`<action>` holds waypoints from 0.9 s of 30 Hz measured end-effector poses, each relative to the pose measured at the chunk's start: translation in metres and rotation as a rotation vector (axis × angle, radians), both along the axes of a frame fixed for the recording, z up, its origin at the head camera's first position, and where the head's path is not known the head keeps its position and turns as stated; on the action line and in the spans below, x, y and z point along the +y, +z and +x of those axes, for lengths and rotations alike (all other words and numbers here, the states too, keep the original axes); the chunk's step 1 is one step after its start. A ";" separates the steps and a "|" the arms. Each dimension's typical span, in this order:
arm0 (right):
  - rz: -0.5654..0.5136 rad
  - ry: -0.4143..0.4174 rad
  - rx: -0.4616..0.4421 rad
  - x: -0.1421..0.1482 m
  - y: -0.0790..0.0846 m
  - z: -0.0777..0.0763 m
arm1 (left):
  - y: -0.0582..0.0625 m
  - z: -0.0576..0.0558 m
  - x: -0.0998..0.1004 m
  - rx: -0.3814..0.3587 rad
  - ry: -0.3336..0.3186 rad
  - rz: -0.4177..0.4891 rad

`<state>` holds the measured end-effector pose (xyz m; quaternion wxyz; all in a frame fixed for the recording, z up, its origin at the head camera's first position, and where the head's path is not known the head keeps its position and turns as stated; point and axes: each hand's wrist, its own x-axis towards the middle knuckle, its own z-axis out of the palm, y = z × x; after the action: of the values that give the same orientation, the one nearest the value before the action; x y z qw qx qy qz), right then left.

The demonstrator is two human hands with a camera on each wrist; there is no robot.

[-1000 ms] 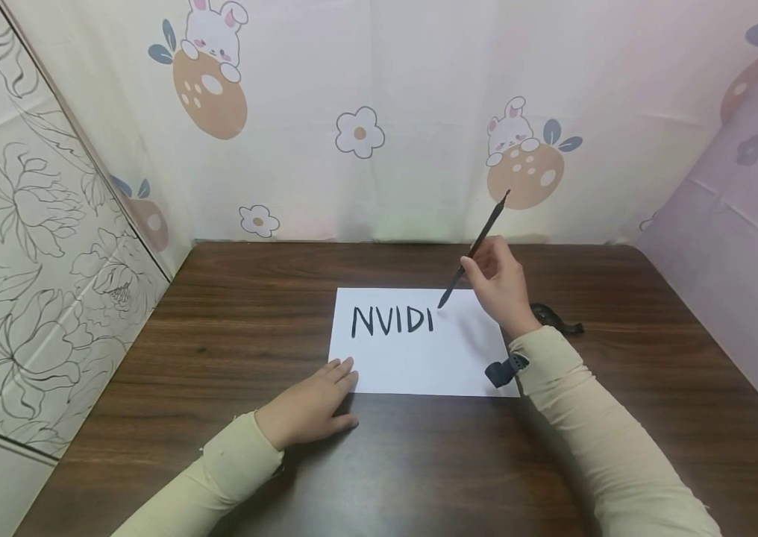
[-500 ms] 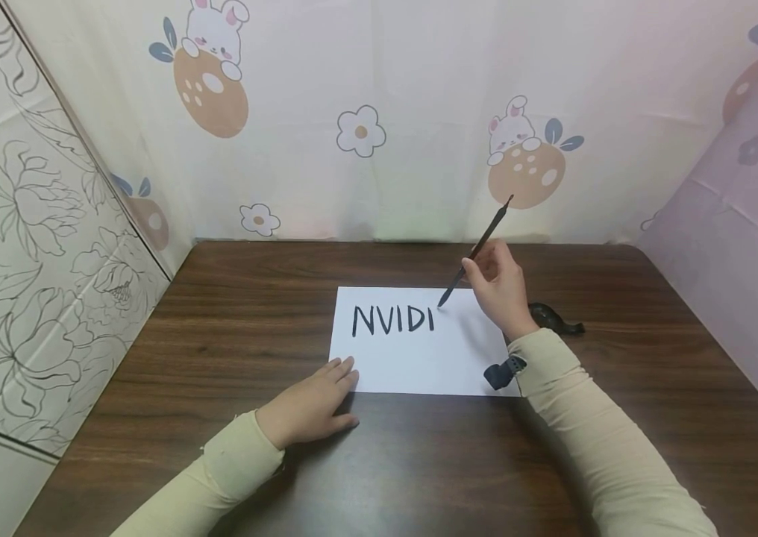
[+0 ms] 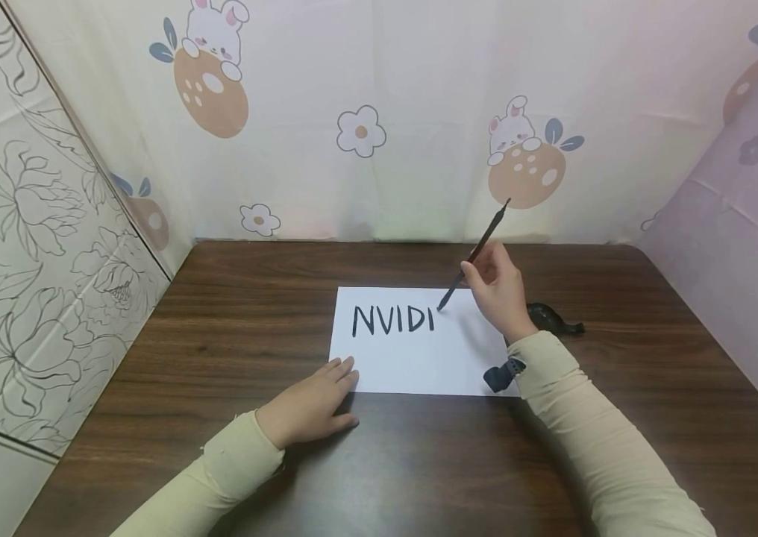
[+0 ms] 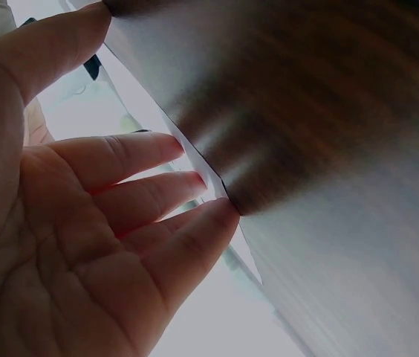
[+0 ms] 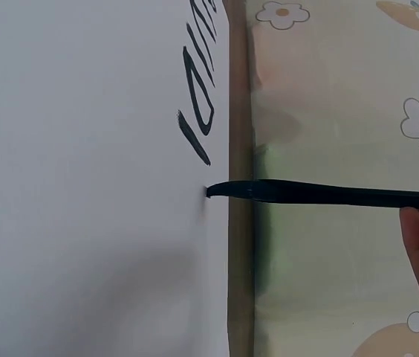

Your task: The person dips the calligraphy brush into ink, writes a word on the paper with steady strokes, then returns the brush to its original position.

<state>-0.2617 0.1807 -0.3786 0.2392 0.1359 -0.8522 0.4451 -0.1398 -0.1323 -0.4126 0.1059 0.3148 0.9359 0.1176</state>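
A white sheet of paper point(image 3: 419, 369) lies on the dark wooden table, with black letters NVIDI point(image 3: 392, 320) along its upper part. My left hand point(image 3: 312, 406) rests at its lower left corner, fingers extended over the paper's edge and thumb apart on the wood. In the left wrist view the fingertips point(image 4: 224, 208) meet that edge. My right hand point(image 3: 500, 294) pinches a slim dark writing brush point(image 3: 484, 240), slanted with its upper end to the right. Its slightly bent tip point(image 5: 213, 190) is at the paper, just right of the last letter, seemingly touching it.
A black object with a curved end point(image 3: 553, 319) sits right of the paper, partly hidden by my right wrist; its kind is unclear. A dark strapped device point(image 3: 503, 375) hangs at that wrist. A patterned curtain point(image 3: 419, 186) borders the table's back edge.
Over the last half second the brush and my right hand have sunk very slightly, the tip lowering toward the paper. The left hand stays put and the lettering looks the same.
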 end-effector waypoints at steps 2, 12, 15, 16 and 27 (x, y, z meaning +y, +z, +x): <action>-0.001 -0.002 -0.007 0.000 0.000 0.001 | 0.000 0.000 0.000 -0.003 -0.001 0.002; 0.000 -0.005 -0.022 0.001 -0.002 0.001 | 0.000 0.000 0.000 -0.013 -0.002 0.007; 0.002 -0.006 -0.029 0.002 -0.002 0.002 | 0.000 0.000 0.000 -0.014 0.000 0.004; 0.004 -0.008 -0.031 0.002 -0.002 0.002 | 0.000 0.001 0.000 -0.013 0.000 0.003; -0.011 0.040 -0.081 0.004 0.001 0.007 | 0.001 0.001 0.000 -0.012 0.002 0.004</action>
<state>-0.2547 0.1850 -0.3772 0.1963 0.1332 -0.8560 0.4594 -0.1390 -0.1322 -0.4116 0.1108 0.3133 0.9353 0.1215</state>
